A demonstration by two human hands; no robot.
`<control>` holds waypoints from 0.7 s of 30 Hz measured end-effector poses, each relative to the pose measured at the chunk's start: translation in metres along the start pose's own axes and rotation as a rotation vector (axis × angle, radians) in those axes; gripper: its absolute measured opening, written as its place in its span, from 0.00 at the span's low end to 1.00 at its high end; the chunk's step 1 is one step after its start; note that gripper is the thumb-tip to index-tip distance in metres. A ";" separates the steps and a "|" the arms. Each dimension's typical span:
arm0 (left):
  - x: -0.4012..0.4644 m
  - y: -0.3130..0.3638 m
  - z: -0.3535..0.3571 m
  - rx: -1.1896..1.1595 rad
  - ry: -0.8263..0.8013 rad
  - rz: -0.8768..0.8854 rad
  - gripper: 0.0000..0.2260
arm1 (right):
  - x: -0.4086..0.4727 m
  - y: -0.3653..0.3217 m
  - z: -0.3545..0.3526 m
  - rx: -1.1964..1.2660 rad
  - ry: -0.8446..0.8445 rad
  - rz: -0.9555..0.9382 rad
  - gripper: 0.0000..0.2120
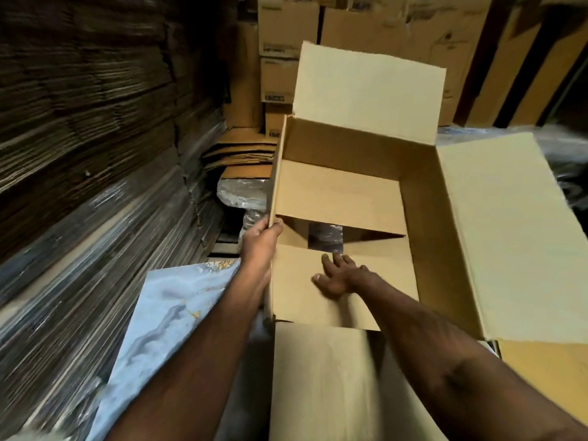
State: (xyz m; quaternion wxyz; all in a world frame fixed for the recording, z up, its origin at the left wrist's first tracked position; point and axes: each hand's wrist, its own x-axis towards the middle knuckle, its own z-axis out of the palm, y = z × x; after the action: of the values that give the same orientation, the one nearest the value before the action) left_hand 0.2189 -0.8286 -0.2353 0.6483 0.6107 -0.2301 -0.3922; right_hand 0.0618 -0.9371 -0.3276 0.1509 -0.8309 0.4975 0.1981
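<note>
Item: cardboard box [420, 202], top flaps open. My left grip [262, 240] pinches its left edge; my right grip [342, 275] lies spread, flat on the inner bottom flap [296, 291].

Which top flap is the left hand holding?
The left flap, edge-on; left hand grips its near corner. Far flap, right flap and near flap are unheld.

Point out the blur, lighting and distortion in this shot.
Head view: the flattened cardboard stacks on the left are streaked with motion blur; the cardboard box, left hand and right hand are sharper; light is dim and warm, brightest on the box's right flap; wide-angle bending curves the edges.
</note>
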 end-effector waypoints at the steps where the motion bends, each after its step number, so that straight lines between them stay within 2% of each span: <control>1: -0.003 0.004 0.003 -0.003 0.005 0.013 0.13 | 0.000 0.001 -0.008 -0.009 -0.009 -0.017 0.37; 7: -0.013 0.016 0.001 -0.068 0.016 0.016 0.15 | 0.011 0.011 -0.008 -0.055 0.011 -0.028 0.39; 11: -0.014 0.017 0.000 -0.021 -0.012 0.022 0.14 | 0.019 0.011 0.001 -0.054 0.000 -0.049 0.39; 15: -0.017 0.018 0.002 0.026 -0.003 -0.002 0.16 | 0.020 0.008 -0.028 -0.178 -0.162 -0.092 0.32; 16: -0.018 0.019 0.002 0.022 0.005 -0.015 0.16 | 0.023 0.009 -0.034 -0.203 -0.130 -0.114 0.29; 18: -0.018 0.020 0.001 0.014 0.016 -0.028 0.15 | 0.020 0.008 -0.051 -0.150 0.127 -0.127 0.19; 20: -0.016 0.021 -0.004 0.011 0.017 -0.032 0.13 | 0.013 0.009 -0.067 -0.110 0.543 -0.100 0.15; 21: -0.015 0.022 -0.007 0.012 0.017 -0.036 0.13 | 0.011 0.011 -0.073 -0.119 0.699 -0.064 0.15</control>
State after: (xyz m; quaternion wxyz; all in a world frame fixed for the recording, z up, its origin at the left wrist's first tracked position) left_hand 0.2202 -0.8138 -0.2123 0.6394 0.6218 -0.2158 -0.3975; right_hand 0.0694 -0.9834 -0.2690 -0.0708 -0.8710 0.4804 -0.0745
